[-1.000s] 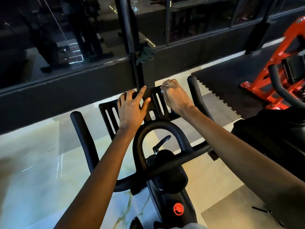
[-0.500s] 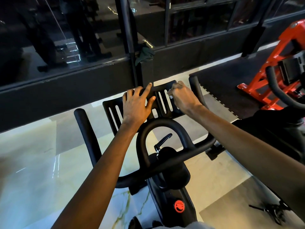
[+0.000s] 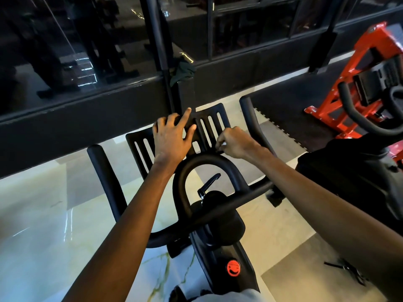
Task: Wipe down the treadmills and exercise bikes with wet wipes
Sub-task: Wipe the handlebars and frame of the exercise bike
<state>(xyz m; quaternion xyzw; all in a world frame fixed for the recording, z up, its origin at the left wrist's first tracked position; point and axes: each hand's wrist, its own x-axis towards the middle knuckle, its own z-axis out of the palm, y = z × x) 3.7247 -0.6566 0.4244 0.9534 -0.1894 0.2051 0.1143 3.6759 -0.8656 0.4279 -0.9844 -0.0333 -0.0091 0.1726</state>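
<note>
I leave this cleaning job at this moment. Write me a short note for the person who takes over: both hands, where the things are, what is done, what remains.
Left hand: rests spread on the slotted tray of the black exercise bike.
Right hand: pinches a small white wet wipe at the tray's lower right edge.
Done: the pictures do not show which surfaces are already wiped.
Left: probably the rest of the tray, the handlebar, then the red bike on the right.
</note>
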